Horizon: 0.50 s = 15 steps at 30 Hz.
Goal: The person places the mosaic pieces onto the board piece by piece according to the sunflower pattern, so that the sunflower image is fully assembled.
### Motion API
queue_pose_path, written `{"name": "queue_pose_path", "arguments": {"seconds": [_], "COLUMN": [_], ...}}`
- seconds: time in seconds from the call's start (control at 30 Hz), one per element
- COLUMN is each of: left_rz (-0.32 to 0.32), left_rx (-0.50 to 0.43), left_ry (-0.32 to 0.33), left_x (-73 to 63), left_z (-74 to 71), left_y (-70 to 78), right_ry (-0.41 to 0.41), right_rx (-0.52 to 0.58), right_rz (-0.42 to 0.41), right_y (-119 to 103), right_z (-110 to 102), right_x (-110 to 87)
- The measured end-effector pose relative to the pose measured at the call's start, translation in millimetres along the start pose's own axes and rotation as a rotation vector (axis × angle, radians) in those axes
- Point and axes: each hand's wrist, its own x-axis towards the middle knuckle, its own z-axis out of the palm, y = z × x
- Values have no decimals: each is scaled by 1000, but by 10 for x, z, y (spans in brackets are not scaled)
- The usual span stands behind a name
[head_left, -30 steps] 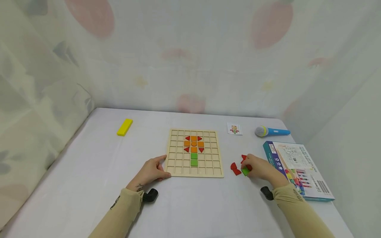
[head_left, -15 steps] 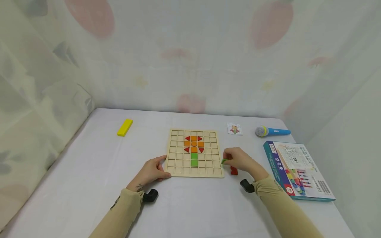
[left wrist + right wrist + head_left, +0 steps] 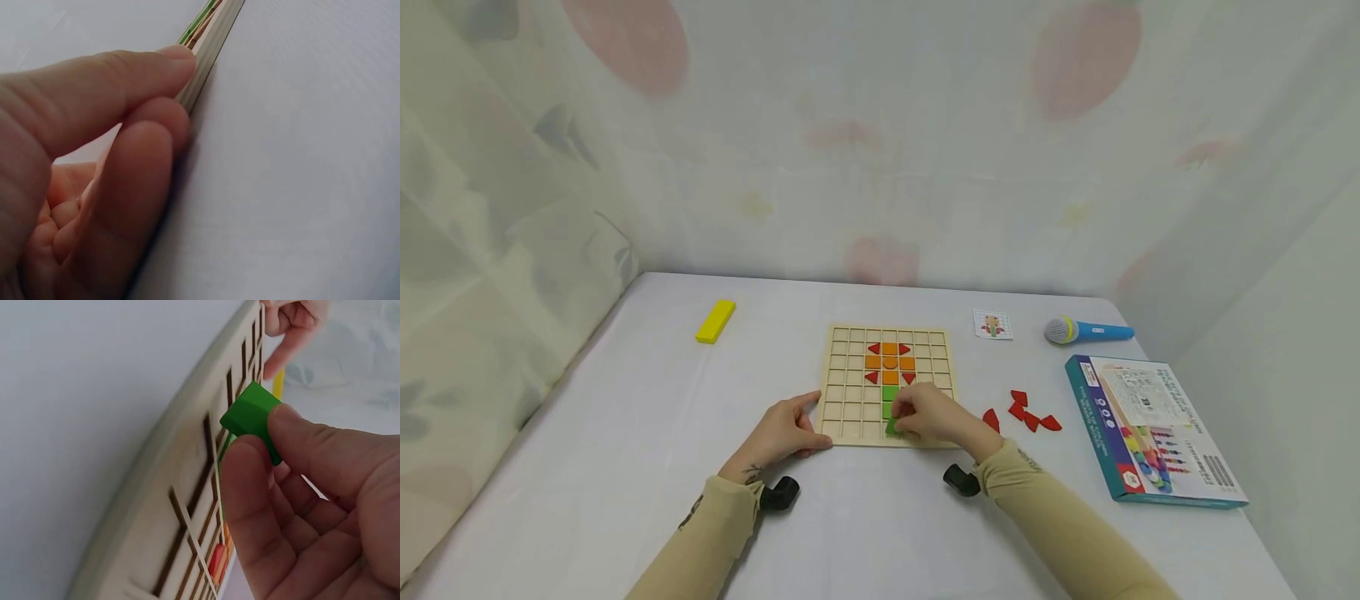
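Note:
My left hand [image 3: 780, 431] holds the lower left corner of a wooden grid board [image 3: 842, 408], thumb and fingers at its edge. Between thumb and forefinger, my right hand [image 3: 931, 414] pinches a green square tile [image 3: 253, 409]. It is tilted close over the grid, just below a column of green tiles [image 3: 890, 393]. Above that column, orange tiles form a cross round an orange disc [image 3: 890, 362], with red pieces [image 3: 874, 348] at its corners. My right hand partly covers the board's lower right area.
Several loose red pieces [image 3: 1032, 422] lie right of the board. Beyond them are a printed pattern card [image 3: 992, 327], a blue toy microphone [image 3: 1093, 332] and a flat box [image 3: 1150, 400]. A yellow block [image 3: 716, 322] lies at the back left.
My right hand has picked the green tile from among the loose red pieces and carried it left over the board. My left hand stays at the board's corner.

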Motion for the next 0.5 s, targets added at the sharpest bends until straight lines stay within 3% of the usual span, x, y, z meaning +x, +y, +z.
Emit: {"name": "queue_pose_path", "arguments": {"seconds": [0.2, 0.5], "left_rz": [-8, -23], "left_rx": [8, 10], "left_ry": [9, 17], "left_x": [4, 6], "left_z": [6, 10], "left_y": [-7, -2], "right_ry": [13, 95], "right_rx": [-22, -177], "right_rz": [-18, -59], "right_y": [-24, -34], "right_z": [67, 112], "right_x": [11, 10]}}
